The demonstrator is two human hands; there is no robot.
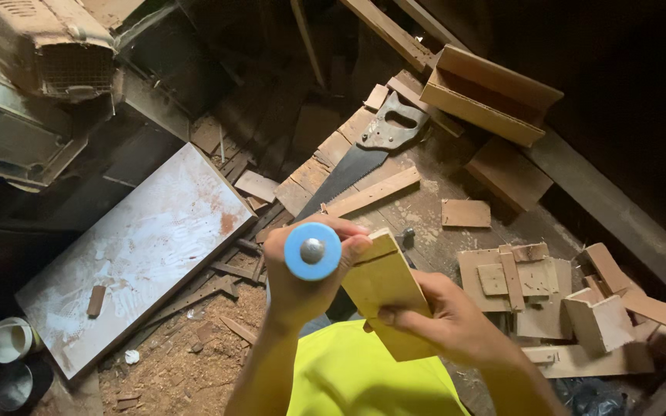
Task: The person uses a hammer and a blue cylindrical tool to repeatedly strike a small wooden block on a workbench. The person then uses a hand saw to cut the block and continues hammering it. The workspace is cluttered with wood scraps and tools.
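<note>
Head view, looking almost straight down the butt of a blue-handled tool [312, 251]. Held in the left hand [302, 289], fist wrapped tight round the grip just under the round blue cap with its metal centre. Right hand [456, 331] pinching a yellow wood block [383, 296], thumb on the near face, fingers behind. Both raised in mid-air above a yellow-green shirt [348, 377], touching or very nearly touching at the block's upper left edge; hard to tell which.

Likely trouble, as a judgement: a slip. Block unsupported, steadied only by a pinch, so any push could twist it loose or skid the hidden tip off the edge towards the right-hand fingers or the lap below. Working end out of sight behind the fist, so no checking where it bears. Poor light in the far corner, and loose scraps [518, 281] underfoot for anything dropped.

Tool's long axis nearly along the line of sight: butt up at the camera, working end down and away. Block's long axis slanting from upper left to lower right, broad face up, thin edge turned to the tool.

Well apart on the planks: a saw [364, 154], tip towards the hands, and a stained white board [140, 254] to the left.
</note>
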